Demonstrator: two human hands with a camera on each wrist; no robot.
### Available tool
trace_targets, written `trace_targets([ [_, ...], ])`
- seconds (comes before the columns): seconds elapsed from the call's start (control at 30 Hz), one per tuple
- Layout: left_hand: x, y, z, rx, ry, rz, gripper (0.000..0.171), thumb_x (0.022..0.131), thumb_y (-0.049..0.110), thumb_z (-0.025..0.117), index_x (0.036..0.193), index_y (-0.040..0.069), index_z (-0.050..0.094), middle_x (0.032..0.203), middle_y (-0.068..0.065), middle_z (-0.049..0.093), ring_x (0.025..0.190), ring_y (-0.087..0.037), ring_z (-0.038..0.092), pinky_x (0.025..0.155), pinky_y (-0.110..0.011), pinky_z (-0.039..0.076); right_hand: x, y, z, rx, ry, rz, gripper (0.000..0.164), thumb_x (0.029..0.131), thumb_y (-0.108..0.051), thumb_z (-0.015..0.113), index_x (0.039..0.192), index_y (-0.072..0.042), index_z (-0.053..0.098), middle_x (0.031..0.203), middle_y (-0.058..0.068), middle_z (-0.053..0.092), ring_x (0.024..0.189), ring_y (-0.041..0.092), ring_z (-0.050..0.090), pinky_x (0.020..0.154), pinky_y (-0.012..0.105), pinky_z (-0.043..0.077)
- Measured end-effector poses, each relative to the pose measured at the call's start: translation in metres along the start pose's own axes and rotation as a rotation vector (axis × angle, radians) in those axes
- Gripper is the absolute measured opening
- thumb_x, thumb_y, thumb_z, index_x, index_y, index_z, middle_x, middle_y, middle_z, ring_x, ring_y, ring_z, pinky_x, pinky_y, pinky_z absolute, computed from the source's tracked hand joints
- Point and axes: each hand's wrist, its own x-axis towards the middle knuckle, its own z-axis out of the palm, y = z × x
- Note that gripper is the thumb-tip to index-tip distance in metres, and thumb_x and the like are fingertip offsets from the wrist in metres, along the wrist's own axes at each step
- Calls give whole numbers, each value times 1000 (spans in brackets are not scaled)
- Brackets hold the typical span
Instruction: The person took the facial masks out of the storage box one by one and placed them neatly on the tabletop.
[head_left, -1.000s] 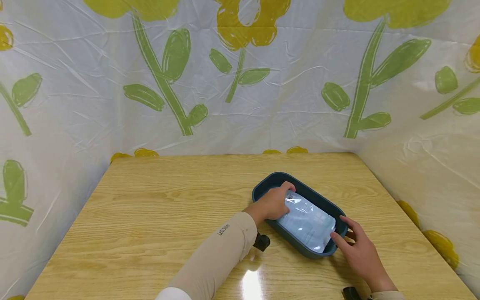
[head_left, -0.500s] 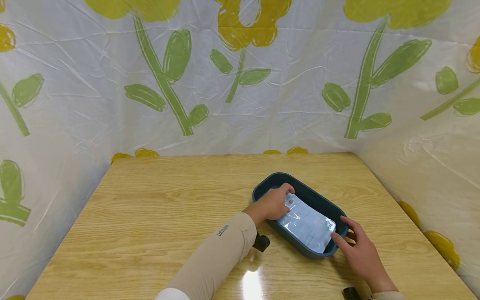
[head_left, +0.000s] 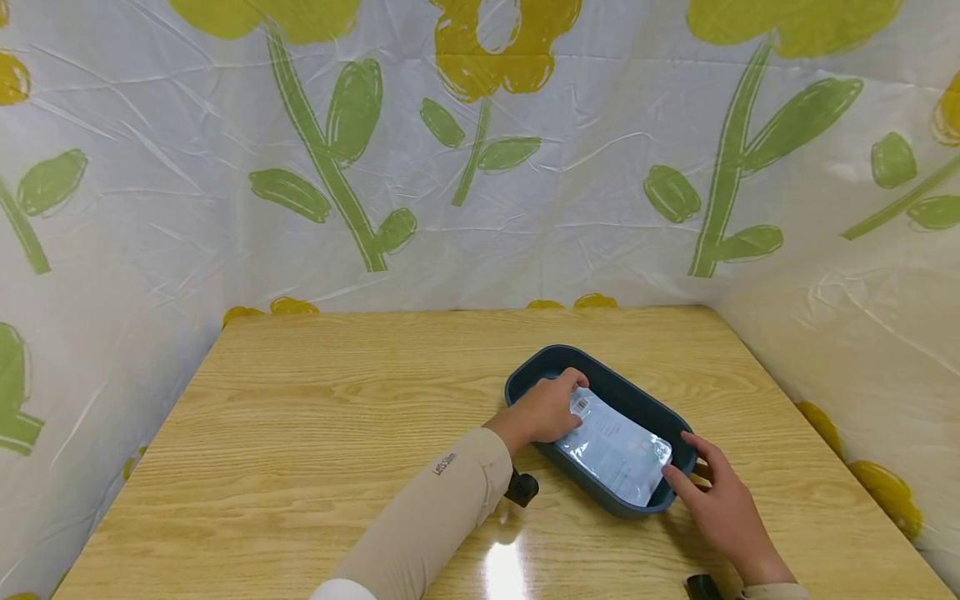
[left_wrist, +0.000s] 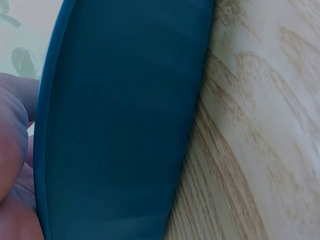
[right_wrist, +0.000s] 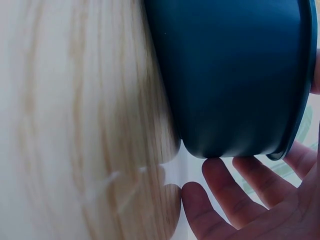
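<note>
Packet (head_left: 618, 454) between left and right fingers (head_left: 708, 453)

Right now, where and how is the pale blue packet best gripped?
Likely best: take the packet by its barcode end, from above, pinching across its width. It lies inside the bin, whose walls hinder a sideways approach; a gap along its far long edge leaves room. The left hand is at that end.

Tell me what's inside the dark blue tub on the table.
A shiny pale-blue packet lies in the tub, one end partly covered by the left hand. Anything beneath the packet is hidden, so I can't say.
</note>
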Motion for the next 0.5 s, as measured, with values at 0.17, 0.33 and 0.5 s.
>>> trace_targets([
  [0.17,-1,0,0,-5,6,10,47,95,21,72,136,25,48,138,6,56,105,-6,54,92,-23,45,1,0,0,0,-3,4,70,104,-39,55,152,3,27,151,35,28,124,53,46,98,63,41],
  [0.33,-1,-1,1,-17,12,32,46,94,22,73,135,23,50,138,6,57,111,-6,54,96,-23,44,2,2,0,11,-13,8,71,104,-40,54,153,4,26,152,36,26,124,53,45,99,64,40],
  [0.5,0,-3,3,11,14,88,42,93,23,75,130,23,55,129,4,58,107,-8,53,95,-24,44,2,3,0,14,-11,7,72,104,-41,54,153,4,26,152,36,26,124,54,45,99,65,40],
])
